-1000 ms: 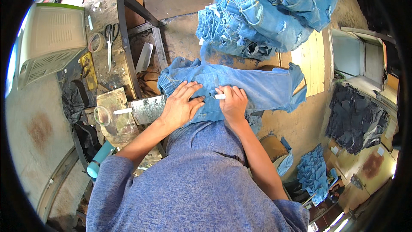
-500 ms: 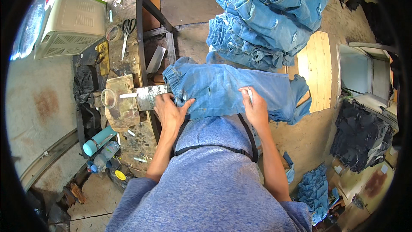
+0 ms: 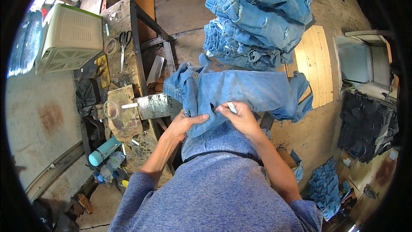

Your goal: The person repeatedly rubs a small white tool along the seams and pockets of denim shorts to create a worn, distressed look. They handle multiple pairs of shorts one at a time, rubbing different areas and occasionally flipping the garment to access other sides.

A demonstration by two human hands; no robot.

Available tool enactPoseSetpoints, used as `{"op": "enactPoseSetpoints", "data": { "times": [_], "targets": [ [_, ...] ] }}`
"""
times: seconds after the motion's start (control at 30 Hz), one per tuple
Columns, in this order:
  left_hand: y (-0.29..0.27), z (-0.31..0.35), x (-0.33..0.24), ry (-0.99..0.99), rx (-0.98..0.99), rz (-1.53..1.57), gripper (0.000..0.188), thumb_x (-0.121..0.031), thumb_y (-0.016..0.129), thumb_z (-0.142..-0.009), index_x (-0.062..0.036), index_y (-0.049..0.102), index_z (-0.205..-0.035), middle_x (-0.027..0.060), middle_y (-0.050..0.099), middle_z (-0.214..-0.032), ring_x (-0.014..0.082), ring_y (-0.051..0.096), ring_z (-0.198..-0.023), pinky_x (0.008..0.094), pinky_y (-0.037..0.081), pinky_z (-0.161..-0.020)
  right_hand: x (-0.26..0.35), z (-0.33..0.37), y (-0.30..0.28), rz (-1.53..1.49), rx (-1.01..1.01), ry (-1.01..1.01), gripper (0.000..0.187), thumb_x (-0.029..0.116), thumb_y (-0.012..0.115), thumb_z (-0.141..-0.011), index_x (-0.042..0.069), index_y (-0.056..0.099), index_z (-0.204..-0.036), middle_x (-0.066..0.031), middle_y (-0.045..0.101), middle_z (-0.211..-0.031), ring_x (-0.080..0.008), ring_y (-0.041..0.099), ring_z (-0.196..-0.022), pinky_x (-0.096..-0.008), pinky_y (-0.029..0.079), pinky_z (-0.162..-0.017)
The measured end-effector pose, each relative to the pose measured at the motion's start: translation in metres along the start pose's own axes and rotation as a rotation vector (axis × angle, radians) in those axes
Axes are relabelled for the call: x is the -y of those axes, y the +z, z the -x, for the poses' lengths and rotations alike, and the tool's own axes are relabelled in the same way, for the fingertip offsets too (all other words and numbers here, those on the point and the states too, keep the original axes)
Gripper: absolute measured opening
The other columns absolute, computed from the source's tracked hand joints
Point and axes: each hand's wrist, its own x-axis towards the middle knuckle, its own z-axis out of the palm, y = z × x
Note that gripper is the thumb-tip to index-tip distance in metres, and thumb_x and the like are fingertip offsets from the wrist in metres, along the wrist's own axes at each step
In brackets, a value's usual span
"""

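Denim (image 3: 249,87) in left grip (image 3: 183,124), stick (image 3: 232,108) in right grip (image 3: 243,118)

From my remote seat I can read no text, number or sign anywhere in this view. The small white patch (image 3: 346,162) at the right is too tiny to tell, and I make out no lettering on the turquoise bottle (image 3: 104,151) or the pale box (image 3: 77,38).

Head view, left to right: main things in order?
Cream box with vents, black-handled metal scissors, bare left hand, bare right hand holding a short white stick, pale yellow slatted wooden panel, heap of black fabric pieces.
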Motion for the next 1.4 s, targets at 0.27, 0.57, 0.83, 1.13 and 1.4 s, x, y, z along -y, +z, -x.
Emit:
{"op": "enactPoseSetpoints", "data": {
  "times": [0.27,0.57,0.83,1.13,1.4],
  "targets": [
    [0.0,0.003,0.002,0.056,-0.04,-0.088,0.051,-0.011,0.087,-0.088,0.0007,0.064,-0.132,0.0107,0.074,-0.121,0.0205,0.07,-0.112,0.0359,0.054,-0.1,0.002,0.004,0.016,-0.096,-0.002,0.016,0.019,0.021,0.075,-0.102,0.002,0.075,-0.104,0.0073,0.064,-0.083,-0.0015,0.051,-0.072,-0.0224,0.041,-0.064],
    [-0.01,0.005,0.001,0.075,0.047,-0.043,0.041,-0.014,0.086,-0.09,-0.0005,0.07,-0.124,0.0071,0.075,-0.117,0.017,0.069,-0.107,0.0331,0.053,-0.099,0.006,0.014,0.015,-0.639,-0.042,0.228,0.016,0.018,0.07,-0.105,0.004,0.064,-0.108,0.0118,0.041,-0.068,0.0008,0.032,-0.054,-0.0214,0.028,-0.048],
    [-0.011,0.003,0.003,0.116,0.063,-0.163,0.038,-0.015,0.083,-0.093,-0.0001,0.07,-0.125,0.007,0.075,-0.116,0.0158,0.069,-0.105,0.0324,0.054,-0.096,0.006,0.002,0.021,-0.003,0.057,-0.021,0.021,0.024,0.072,-0.105,0.003,0.071,-0.102,0.0112,0.058,-0.078,0.0005,0.047,-0.068,-0.022,0.037,-0.059],
    [-0.019,-0.001,0.002,0.084,0.114,-0.13,0.05,-0.014,0.085,-0.091,0.0023,0.063,-0.133,0.0106,0.073,-0.123,0.0192,0.068,-0.113,0.0343,0.055,-0.099,0.013,0.005,0.012,-0.21,0.052,0.147,0.021,0.025,0.07,-0.105,0.005,0.073,-0.101,0.009,0.059,-0.082,-0.0027,0.048,-0.074,-0.0249,0.038,-0.065],
    [-0.022,-0.005,0.001,0.062,0.129,-0.182,0.049,-0.014,0.085,-0.091,0.0022,0.064,-0.132,0.0096,0.073,-0.122,0.0175,0.069,-0.111,0.0341,0.054,-0.1,0.015,0.001,0.012,-0.063,0.202,0.115,0.02,0.026,0.068,-0.106,0.007,0.071,-0.099,0.0099,0.055,-0.079,-0.0022,0.044,-0.071,-0.0246,0.036,-0.062]
  ]
}}
